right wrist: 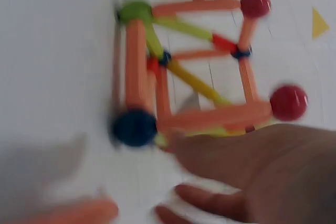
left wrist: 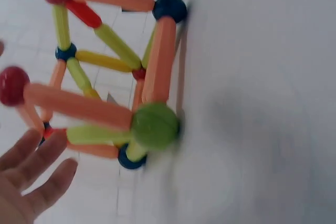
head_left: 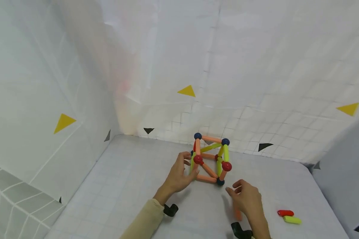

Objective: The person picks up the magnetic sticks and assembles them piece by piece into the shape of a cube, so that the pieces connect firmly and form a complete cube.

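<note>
A cube frame (head_left: pixel 210 159) of orange and yellow-green rods joined by red, blue and green balls stands on the desk (head_left: pixel 131 186), toward its far middle. The left hand (head_left: pixel 179 174) is at the frame's left side, fingers extended and relaxed, fingertips touching or just beside a yellow-green upright; it grips nothing. The right hand (head_left: pixel 248 199) hovers just in front and to the right of the frame, near its blue bottom corner ball (head_left: pixel 220 181), fingers loosely curled, holding nothing. An orange rod (head_left: pixel 237 212) lies on the desk, partly under the right hand. Further right, well apart from the frame, a red rod (head_left: pixel 285 213) and a yellow rod (head_left: pixel 292 219) lie side by side.
</note>
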Action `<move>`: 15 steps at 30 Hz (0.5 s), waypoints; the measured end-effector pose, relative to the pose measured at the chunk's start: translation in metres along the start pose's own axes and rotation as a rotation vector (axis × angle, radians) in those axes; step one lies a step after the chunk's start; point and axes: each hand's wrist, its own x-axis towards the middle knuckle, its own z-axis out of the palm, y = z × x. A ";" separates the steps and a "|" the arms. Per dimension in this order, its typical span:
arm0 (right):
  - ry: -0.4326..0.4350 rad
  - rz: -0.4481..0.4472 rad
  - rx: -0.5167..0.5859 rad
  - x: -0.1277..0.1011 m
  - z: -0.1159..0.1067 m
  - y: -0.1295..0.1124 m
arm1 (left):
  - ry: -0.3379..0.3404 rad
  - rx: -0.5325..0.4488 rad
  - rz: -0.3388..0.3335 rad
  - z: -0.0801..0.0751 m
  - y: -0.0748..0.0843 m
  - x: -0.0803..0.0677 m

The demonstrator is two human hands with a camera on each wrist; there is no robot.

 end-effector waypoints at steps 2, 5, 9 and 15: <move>-0.099 0.051 -0.069 0.002 -0.007 0.007 | 0.056 0.010 0.012 0.002 0.006 0.000; -0.221 0.058 -0.120 0.003 -0.006 0.015 | 0.102 0.057 0.063 0.006 0.010 0.000; -0.286 0.052 -0.123 0.005 0.001 0.018 | 0.101 0.146 0.140 0.010 0.011 -0.001; -0.291 -0.021 -0.080 0.009 0.000 0.024 | 0.086 0.145 0.189 0.011 0.010 0.002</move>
